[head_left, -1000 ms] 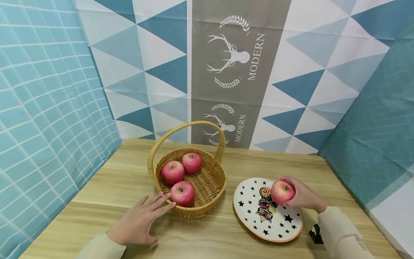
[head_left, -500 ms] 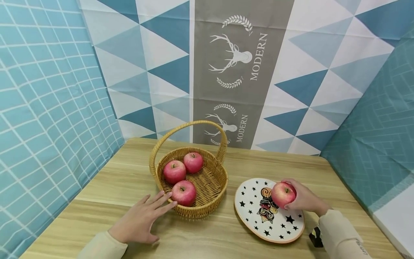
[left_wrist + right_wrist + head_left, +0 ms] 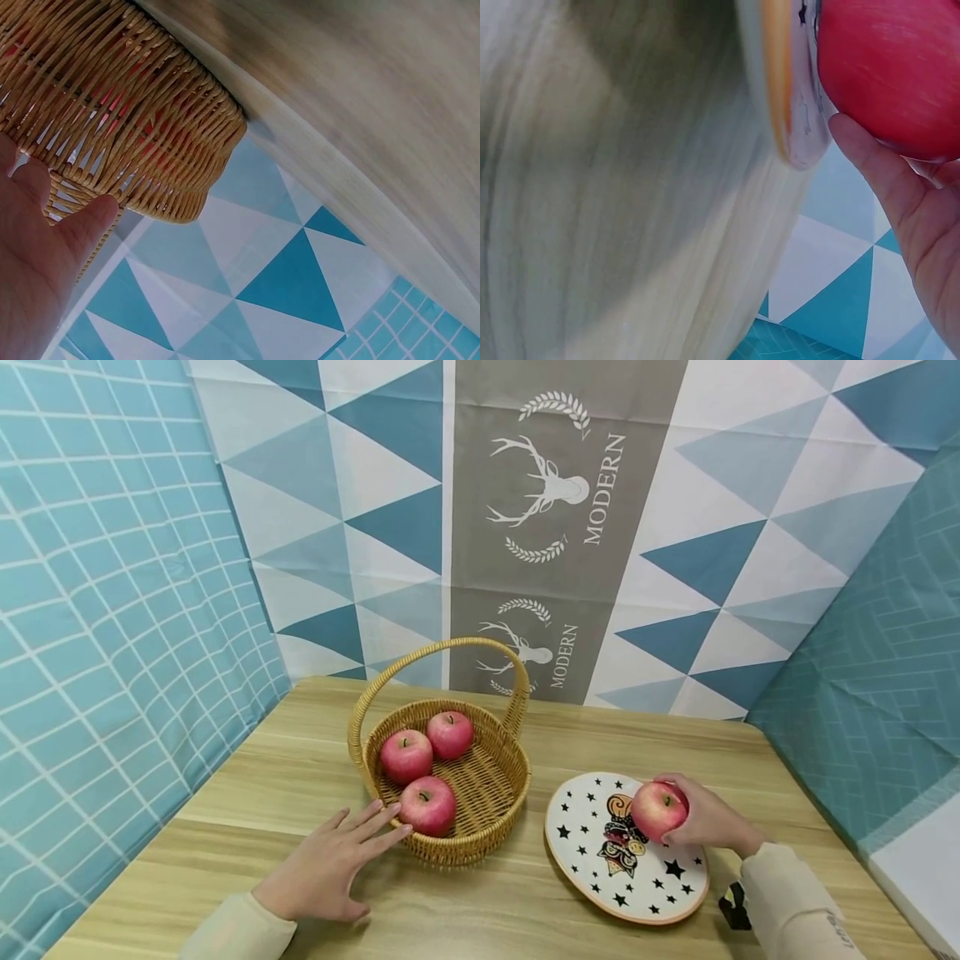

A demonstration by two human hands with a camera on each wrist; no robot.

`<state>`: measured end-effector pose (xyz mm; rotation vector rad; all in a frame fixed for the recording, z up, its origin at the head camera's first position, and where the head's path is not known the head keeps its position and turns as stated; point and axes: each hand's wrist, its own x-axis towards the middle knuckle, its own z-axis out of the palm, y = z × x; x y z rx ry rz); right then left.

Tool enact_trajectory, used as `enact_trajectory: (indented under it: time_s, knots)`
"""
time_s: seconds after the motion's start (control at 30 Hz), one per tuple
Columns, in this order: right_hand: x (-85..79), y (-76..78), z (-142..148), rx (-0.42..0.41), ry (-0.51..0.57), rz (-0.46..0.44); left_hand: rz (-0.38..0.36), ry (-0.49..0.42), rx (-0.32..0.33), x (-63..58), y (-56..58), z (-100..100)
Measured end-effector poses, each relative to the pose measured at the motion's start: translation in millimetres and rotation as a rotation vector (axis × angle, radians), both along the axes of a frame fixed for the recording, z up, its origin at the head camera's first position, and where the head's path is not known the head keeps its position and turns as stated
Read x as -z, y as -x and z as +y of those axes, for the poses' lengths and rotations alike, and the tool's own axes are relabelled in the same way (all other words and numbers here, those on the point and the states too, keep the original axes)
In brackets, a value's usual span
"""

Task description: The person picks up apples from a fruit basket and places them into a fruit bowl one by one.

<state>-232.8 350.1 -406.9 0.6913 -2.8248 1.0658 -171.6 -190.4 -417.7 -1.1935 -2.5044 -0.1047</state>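
My right hand (image 3: 711, 818) grips a pinkish-red apple (image 3: 658, 811) at the right part of a round white plate (image 3: 577, 881) printed with black stars and a cartoon animal. In the right wrist view the apple (image 3: 900, 75) sits close against the plate's face, with the thumb curved under it. My left hand (image 3: 330, 867) has its fingers spread, the fingertips touching the near-left rim of a wicker basket (image 3: 487, 843) with a tall arched handle. Three apples lie inside, the nearest apple (image 3: 427, 807) right beside those fingertips. The left wrist view shows the basket's woven side (image 3: 127, 105).
A wooden table (image 3: 247, 810) bears everything. A small black object (image 3: 735, 906) lies by the right sleeve, partly hidden. Patterned cloth (image 3: 390, 510) hangs behind, with blue checked cloth (image 3: 112, 610) at left. A white box-like surface (image 3: 922, 852) stands at the right edge.
The whole head view has shifted slightly to the right. Both hands, the held apple, the basket and the plate keep the same places relative to one another.
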Motion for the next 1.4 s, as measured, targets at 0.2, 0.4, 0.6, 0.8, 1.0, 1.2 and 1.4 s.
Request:
enact_trajectory:
  time_s: [0.2, 0.4, 0.6, 0.8, 1.0, 1.2, 1.4]
  knots:
    - [-1.9, 0.0, 0.5, -0.001, -0.015, -0.004, -0.024, 0.008, -0.005, -0.3, 0.8, 0.1]
    - [-1.8, 1.3, 0.3, -0.004, -0.024, -0.031, -0.022, 0.005, -0.003, 1.2, 1.7, -0.2]
    - [-2.4, 1.9, 1.1, -0.008, -0.026, -0.040, 0.001, 0.001, -0.001, 2.7, 2.3, -0.8]
    - [-2.4, 1.7, 0.5, -0.017, -0.021, -0.024, 0.013, 0.008, -0.006, 2.1, 2.6, -0.7]
    - [-2.1, 2.1, -1.3, -0.045, 0.000, -0.014, 0.017, 0.007, 0.010, 2.0, 2.4, -1.1]
    - [-3.1, 3.9, -3.1, -0.055, -0.015, -0.039, 0.020, 0.008, 0.008, 2.1, 1.7, -0.7]
    - [-3.8, 6.2, -4.3, -0.057, -0.029, -0.087, -0.005, 0.016, 0.000, -0.2, -0.6, -0.7]
